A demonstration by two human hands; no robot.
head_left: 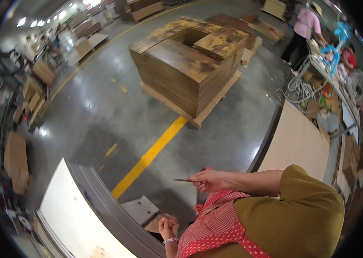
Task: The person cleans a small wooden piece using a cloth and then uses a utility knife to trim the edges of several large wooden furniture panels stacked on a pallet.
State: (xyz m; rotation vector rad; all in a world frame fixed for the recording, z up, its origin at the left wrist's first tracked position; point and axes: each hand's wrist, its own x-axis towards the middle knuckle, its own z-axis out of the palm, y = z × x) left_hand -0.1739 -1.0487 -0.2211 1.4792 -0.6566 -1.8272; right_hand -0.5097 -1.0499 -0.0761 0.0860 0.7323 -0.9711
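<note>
My right hand (209, 179) is closed on a thin, flat, dark strip like a blade (182, 180). Its tip points left, above the floor. Lower down, beside the red-and-white apron (211, 234), my left hand (168, 228) has its fingers curled in and a bracelet at the wrist. What it holds, if anything, cannot be made out. Left of that hand lies a bright white panel (76, 215) along a grey metal rail (104, 206).
Stacked brown boards (177, 81) stand on a wooden pallet (170, 103) ahead. To the right lies a pale board (295, 137); beyond it are a cluttered bench (336, 86), coiled hose (299, 92) and a person in pink (306, 23). A yellow line (149, 157) crosses the floor.
</note>
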